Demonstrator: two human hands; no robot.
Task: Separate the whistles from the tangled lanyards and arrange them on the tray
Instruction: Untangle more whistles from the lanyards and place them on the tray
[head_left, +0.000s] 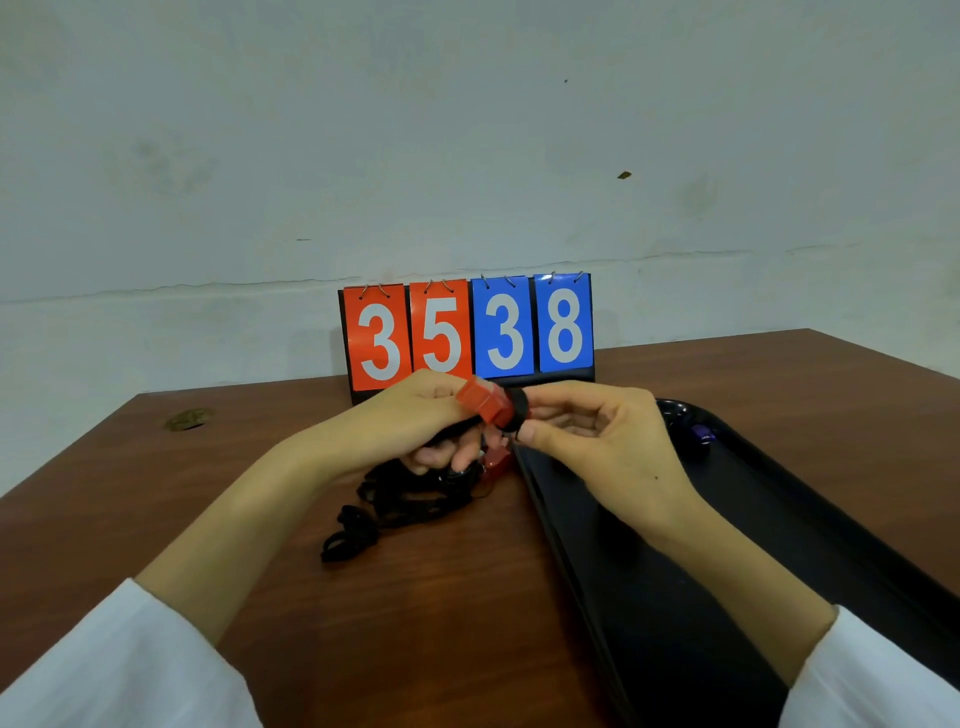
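My left hand (415, 421) holds a red whistle (484, 402) up above the table, in front of the scoreboard. My right hand (587, 431) pinches the black piece (517, 408) at the whistle's right end, where the lanyard attaches. Below the hands a tangle of black lanyards (395, 499) lies on the table, and a second red whistle (496, 462) rests at its right edge beside the tray. The black tray (675, 571) stretches along the right, and a purple whistle (701, 434) lies at its far end.
A flip scoreboard (467, 332) reading 35 and 38 stands at the back of the brown table (260, 457), against the wall. A small brownish mark or object (188, 418) sits at the far left of the table.
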